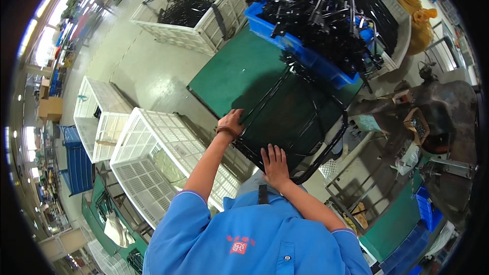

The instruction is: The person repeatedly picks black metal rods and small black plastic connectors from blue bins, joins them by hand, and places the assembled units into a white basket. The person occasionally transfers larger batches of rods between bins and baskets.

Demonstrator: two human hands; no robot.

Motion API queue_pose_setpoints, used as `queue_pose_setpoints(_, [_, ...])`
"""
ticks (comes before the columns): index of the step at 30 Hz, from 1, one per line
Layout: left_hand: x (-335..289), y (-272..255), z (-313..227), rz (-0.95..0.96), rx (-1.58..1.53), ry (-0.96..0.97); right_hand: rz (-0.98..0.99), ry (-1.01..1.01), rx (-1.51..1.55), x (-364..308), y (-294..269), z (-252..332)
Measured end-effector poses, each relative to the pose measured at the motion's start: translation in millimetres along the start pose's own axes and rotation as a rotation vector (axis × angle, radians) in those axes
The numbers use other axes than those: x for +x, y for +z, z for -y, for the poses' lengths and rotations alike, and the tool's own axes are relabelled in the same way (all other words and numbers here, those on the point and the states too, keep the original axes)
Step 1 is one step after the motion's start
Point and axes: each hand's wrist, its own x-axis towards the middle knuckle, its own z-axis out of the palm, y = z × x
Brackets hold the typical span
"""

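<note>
A black metal frame (330, 154) of thin rods and thicker curved bars lies on the green tabletop (224, 74) in front of me. My left hand (231, 124), with a brown band at the wrist, is at the frame's left side, fingers curled in around its rod. Closer to my body, my right hand (275, 167) rests on the frame's near edge with its fingers stretched out. Beyond the frame, a blue bin (265, 26) is heaped with black metal parts (321, 23), some hanging over its rim.
White plastic crates (224, 23) stand beyond and to the left of the table; the far one holds black parts. At the right is a dark machine (433, 104) with a small cardboard box (416, 126) on it. Yellow sacks (420, 25) lie at far right.
</note>
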Motion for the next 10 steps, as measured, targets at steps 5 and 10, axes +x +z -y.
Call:
queue_pose_setpoints(5, [9.1, -75.2, 22.3, 0.282, -0.609, 0.154, -0.136, -0.056, 0.246, 6.2, -22.9, -7.7])
queue_pose_setpoints(10, [-21.0, -97.7, 105.2, -0.841, -1.208, -0.262, -0.207, -0.057, 0.34, -4.1, -120.6, -8.8])
